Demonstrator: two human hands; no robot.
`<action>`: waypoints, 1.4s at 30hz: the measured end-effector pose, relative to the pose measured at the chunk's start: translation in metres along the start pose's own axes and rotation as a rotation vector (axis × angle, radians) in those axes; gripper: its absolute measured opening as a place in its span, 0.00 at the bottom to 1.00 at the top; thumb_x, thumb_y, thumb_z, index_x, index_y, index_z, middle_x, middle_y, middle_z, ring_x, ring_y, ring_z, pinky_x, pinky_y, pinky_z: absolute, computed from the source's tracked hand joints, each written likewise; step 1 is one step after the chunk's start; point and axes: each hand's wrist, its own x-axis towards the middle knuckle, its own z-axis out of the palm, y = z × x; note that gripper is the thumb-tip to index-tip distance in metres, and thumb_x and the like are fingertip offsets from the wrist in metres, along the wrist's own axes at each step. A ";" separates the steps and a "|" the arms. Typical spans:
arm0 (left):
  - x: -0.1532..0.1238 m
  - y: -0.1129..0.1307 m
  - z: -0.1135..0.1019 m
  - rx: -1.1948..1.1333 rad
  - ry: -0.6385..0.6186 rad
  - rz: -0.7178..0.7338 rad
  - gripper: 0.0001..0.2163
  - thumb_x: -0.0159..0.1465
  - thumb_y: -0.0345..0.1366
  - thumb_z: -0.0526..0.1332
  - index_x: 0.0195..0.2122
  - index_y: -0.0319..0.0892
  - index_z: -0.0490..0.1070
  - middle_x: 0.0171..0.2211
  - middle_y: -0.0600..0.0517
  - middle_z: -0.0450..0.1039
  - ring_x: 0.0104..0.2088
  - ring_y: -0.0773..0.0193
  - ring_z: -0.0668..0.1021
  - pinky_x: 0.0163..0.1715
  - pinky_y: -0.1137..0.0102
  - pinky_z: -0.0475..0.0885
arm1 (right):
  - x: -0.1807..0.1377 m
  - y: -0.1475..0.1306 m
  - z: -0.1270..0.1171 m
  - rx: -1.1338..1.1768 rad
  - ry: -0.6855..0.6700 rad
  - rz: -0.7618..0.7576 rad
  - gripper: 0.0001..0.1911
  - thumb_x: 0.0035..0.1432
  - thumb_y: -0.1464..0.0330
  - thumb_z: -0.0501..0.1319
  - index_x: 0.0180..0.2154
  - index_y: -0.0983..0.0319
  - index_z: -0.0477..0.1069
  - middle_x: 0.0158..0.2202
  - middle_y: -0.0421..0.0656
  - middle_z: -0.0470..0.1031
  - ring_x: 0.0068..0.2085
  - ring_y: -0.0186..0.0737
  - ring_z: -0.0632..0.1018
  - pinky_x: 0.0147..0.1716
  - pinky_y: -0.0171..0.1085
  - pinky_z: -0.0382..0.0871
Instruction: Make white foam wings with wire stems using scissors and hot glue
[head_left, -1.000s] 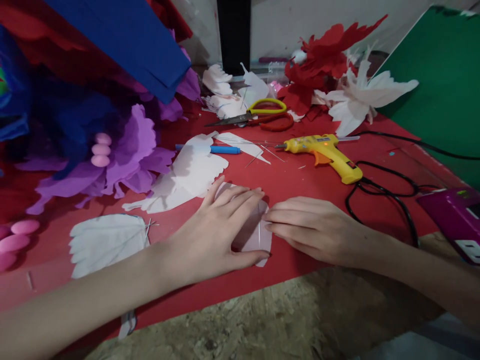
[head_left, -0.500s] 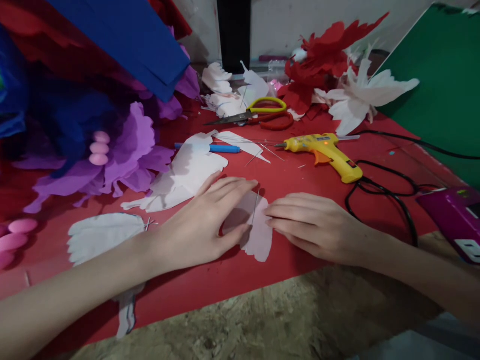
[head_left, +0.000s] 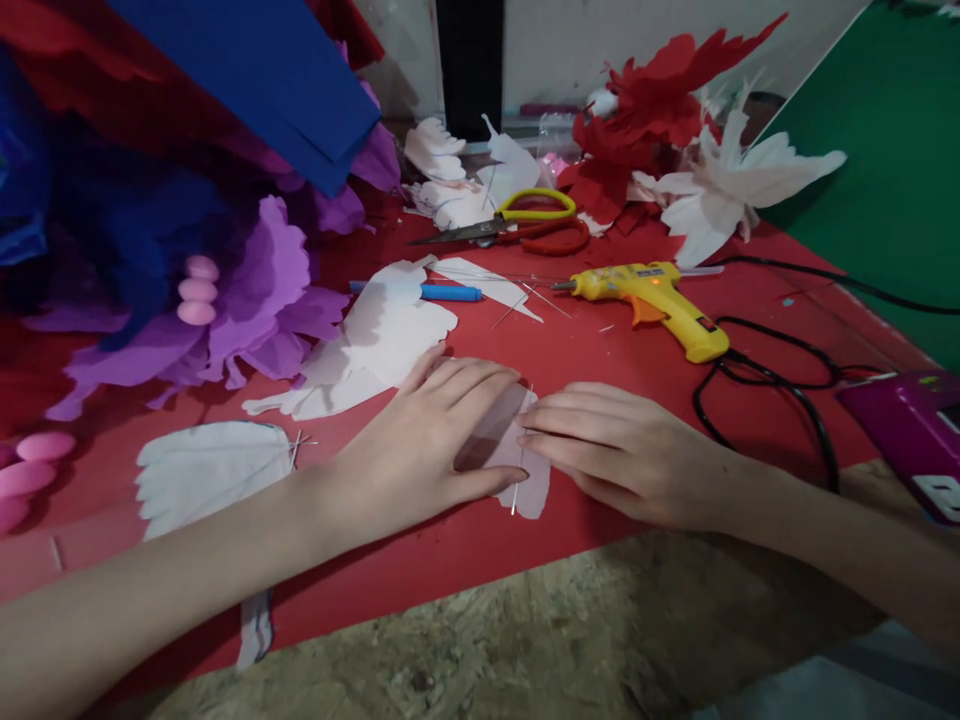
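Note:
A pale pinkish-white paper petal (head_left: 534, 490) lies flat between my hands, with a thin wire (head_left: 515, 492) running lengthwise along it. My left hand (head_left: 450, 435) rests over the petal's left side, fingers stretched out, its thumb apart and touching near the wire's lower part. From the right, my right hand (head_left: 622, 450) has its fingers pressed together, fingertips at the petal and over the middle of the wire. Its thumb is mostly hidden. By my left forearm lies a white scalloped paper petal (head_left: 202, 465) with wires (head_left: 298, 445) at its end.
Beyond my hands lie white paper cutouts (head_left: 390, 330), a blue pen (head_left: 450, 292), scissors (head_left: 536, 215) and a yellow glue gun (head_left: 660, 295) with a black cord. Purple paper petals (head_left: 259, 300) spread at left. Red (head_left: 660, 100) and white paper flowers (head_left: 731, 185) stand back right.
The wire has shifted down and slightly right along the petal and now lies under my right fingertips. My right fingers have moved left onto it; my left thumb has moved right.

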 end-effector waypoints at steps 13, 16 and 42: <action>-0.004 -0.004 0.000 0.090 -0.018 0.099 0.22 0.62 0.46 0.58 0.52 0.38 0.63 0.58 0.41 0.60 0.58 0.50 0.62 0.59 0.48 0.50 | -0.001 0.002 -0.002 0.000 0.020 0.032 0.14 0.62 0.74 0.47 0.39 0.68 0.70 0.40 0.50 0.75 0.42 0.40 0.74 0.43 0.42 0.70; -0.005 -0.003 -0.001 0.093 -0.028 0.120 0.21 0.63 0.45 0.57 0.52 0.36 0.64 0.55 0.40 0.64 0.55 0.52 0.66 0.60 0.49 0.49 | -0.003 0.002 -0.003 -0.009 0.035 0.069 0.13 0.62 0.74 0.47 0.39 0.67 0.70 0.40 0.50 0.75 0.42 0.40 0.73 0.43 0.43 0.70; -0.005 -0.004 -0.001 0.045 -0.029 0.114 0.21 0.62 0.47 0.58 0.50 0.38 0.64 0.50 0.44 0.68 0.52 0.56 0.70 0.62 0.49 0.38 | -0.010 0.003 0.004 0.074 -0.019 0.190 0.15 0.60 0.74 0.49 0.44 0.64 0.71 0.49 0.54 0.69 0.53 0.47 0.65 0.48 0.53 0.66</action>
